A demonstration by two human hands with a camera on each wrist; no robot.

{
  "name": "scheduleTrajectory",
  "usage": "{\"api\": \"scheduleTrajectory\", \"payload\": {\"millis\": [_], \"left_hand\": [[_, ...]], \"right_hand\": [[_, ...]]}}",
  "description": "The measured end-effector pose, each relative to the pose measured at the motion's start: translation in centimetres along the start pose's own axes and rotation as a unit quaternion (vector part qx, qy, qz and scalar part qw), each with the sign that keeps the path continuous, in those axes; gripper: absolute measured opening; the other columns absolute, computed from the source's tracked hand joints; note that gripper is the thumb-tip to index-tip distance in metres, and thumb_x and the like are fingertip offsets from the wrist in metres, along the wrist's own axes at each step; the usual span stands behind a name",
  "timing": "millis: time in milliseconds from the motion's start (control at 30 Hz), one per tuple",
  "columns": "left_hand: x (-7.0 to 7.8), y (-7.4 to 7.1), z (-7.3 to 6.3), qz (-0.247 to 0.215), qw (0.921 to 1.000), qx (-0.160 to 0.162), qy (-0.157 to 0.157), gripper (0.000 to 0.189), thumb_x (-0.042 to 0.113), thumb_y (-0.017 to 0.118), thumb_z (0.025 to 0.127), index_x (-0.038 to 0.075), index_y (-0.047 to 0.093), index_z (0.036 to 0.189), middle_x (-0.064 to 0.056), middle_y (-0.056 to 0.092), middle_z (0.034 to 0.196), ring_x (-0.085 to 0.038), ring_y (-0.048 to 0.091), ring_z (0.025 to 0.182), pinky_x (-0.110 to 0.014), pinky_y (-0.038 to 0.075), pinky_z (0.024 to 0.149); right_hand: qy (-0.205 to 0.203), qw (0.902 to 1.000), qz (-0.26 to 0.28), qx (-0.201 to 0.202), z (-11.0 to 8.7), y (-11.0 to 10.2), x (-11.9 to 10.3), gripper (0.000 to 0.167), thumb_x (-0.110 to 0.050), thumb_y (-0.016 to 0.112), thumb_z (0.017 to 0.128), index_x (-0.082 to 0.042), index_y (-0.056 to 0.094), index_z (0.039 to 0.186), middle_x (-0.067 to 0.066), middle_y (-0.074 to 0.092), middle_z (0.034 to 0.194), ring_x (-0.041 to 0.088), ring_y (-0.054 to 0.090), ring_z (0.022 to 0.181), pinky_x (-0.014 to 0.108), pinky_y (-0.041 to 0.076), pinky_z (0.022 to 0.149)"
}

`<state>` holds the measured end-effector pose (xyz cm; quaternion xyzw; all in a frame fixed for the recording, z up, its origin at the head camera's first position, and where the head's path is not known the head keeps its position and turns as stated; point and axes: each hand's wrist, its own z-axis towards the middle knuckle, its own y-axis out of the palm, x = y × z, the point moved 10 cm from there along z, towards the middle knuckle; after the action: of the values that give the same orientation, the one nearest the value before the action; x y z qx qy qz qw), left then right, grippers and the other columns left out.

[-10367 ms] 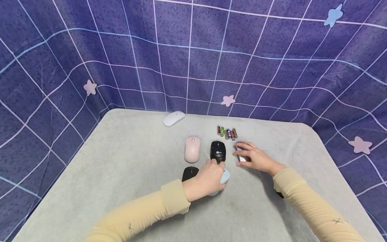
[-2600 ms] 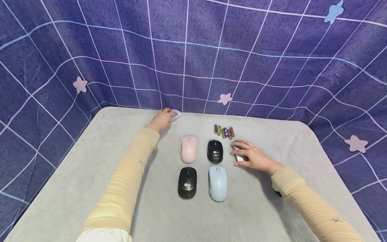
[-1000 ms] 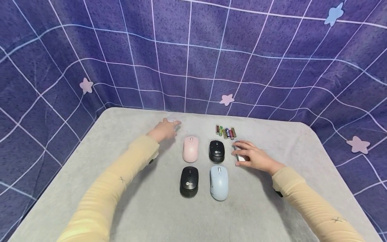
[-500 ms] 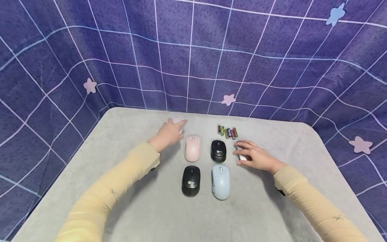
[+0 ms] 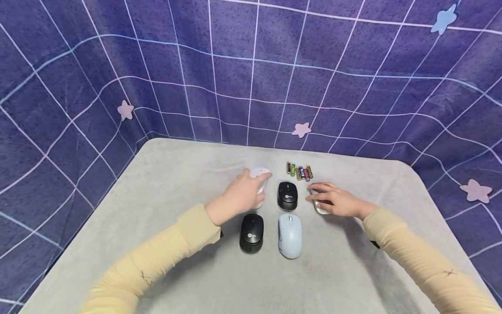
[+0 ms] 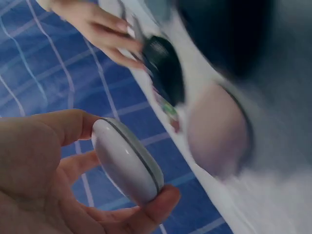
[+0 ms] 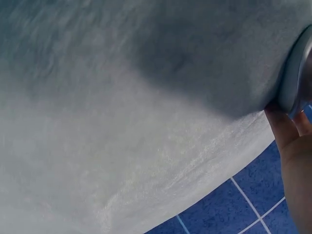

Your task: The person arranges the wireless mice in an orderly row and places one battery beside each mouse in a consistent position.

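My left hand (image 5: 244, 192) pinches a white computer mouse (image 6: 127, 161) between thumb and fingers, lifted off the table. In the head view this white mouse (image 5: 259, 172) shows past the fingers, over the pink mouse (image 6: 217, 129), which is mostly hidden there. My right hand (image 5: 333, 200) grips a silver-edged mouse (image 5: 323, 211) lying on the table; its side (image 7: 295, 73) shows at the edge of the right wrist view. Between the hands lies a small black mouse (image 5: 288, 195). Nearer me are another black mouse (image 5: 252, 232) and a light blue mouse (image 5: 290, 235).
Several batteries (image 5: 300, 172) lie in a row behind the small black mouse. The grey-white table (image 5: 176, 174) has rounded back corners. A purple curtain (image 5: 219, 83) with a grid pattern and stars hangs behind and at both sides.
My left hand took hold of the white mouse at the back edge and has carried it right and nearer, over the pink mouse. Earlier it was at the light blue mouse. My right hand stays put.
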<state>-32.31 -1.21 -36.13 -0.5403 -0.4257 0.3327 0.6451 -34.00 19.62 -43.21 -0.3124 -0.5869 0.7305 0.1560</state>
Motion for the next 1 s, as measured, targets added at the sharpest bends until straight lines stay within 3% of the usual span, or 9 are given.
{"api": "scheduleTrajectory", "payload": {"millis": [200, 467, 700, 833, 1000], "left_hand": [[4.6, 0.2, -1.8, -0.018, 0.9991, -0.015, 0.034, 0.061, 0.034, 0.062, 0.087, 0.032, 0.039, 0.143, -0.028, 0.054, 0.113, -0.024, 0.057, 0.07, -0.032, 0.047, 0.052], [9.4, 1.3, -3.3, -0.01, 0.996, -0.059, 0.066, 0.056, 0.038, 0.057, 0.09, 0.032, 0.04, 0.143, -0.024, 0.055, 0.115, -0.027, 0.063, 0.078, -0.034, 0.051, 0.059], [12.8, 2.7, -3.2, 0.018, 0.9932, -0.069, 0.092, 0.058, 0.042, 0.057, 0.09, 0.035, 0.037, 0.144, -0.024, 0.054, 0.121, -0.026, 0.063, 0.081, -0.032, 0.051, 0.059], [14.5, 3.3, -3.0, 0.035, 0.9916, -0.068, 0.105, 0.056, 0.044, 0.057, 0.09, 0.035, 0.039, 0.142, -0.018, 0.056, 0.119, -0.025, 0.061, 0.094, -0.032, 0.053, 0.068], [15.7, 4.3, -2.7, 0.031, 0.9917, -0.086, 0.09, 0.055, 0.044, 0.056, 0.09, 0.037, 0.039, 0.142, -0.016, 0.055, 0.119, -0.021, 0.062, 0.09, -0.03, 0.051, 0.065]], "right_hand": [[-0.052, 0.9977, -0.041, 0.013, -0.4, -0.3, -0.3, 0.032, -0.017, 0.062, 0.088, -0.015, 0.065, 0.12, 0.016, 0.05, 0.136, 0.042, 0.04, 0.126, 0.059, 0.034, 0.1], [-0.052, 0.9972, -0.053, 0.006, -0.4, -0.2, 0.0, 0.034, -0.024, 0.061, 0.09, -0.02, 0.063, 0.123, 0.011, 0.049, 0.138, 0.039, 0.04, 0.127, 0.058, 0.041, 0.093], [-0.063, 0.9951, -0.076, 0.01, -0.3, 0.0, 0.2, 0.035, -0.028, 0.061, 0.089, -0.023, 0.062, 0.124, 0.007, 0.05, 0.139, 0.034, 0.039, 0.128, 0.053, 0.048, 0.086], [-0.071, 0.9944, -0.076, 0.015, -0.4, 0.0, 0.3, 0.034, -0.025, 0.061, 0.089, -0.025, 0.063, 0.123, 0.006, 0.05, 0.138, 0.034, 0.04, 0.127, 0.052, 0.05, 0.082], [-0.092, 0.9918, -0.083, 0.032, -0.3, -0.2, 0.1, 0.033, -0.024, 0.064, 0.087, -0.026, 0.064, 0.121, 0.005, 0.053, 0.134, 0.033, 0.042, 0.125, 0.052, 0.047, 0.087]]}}
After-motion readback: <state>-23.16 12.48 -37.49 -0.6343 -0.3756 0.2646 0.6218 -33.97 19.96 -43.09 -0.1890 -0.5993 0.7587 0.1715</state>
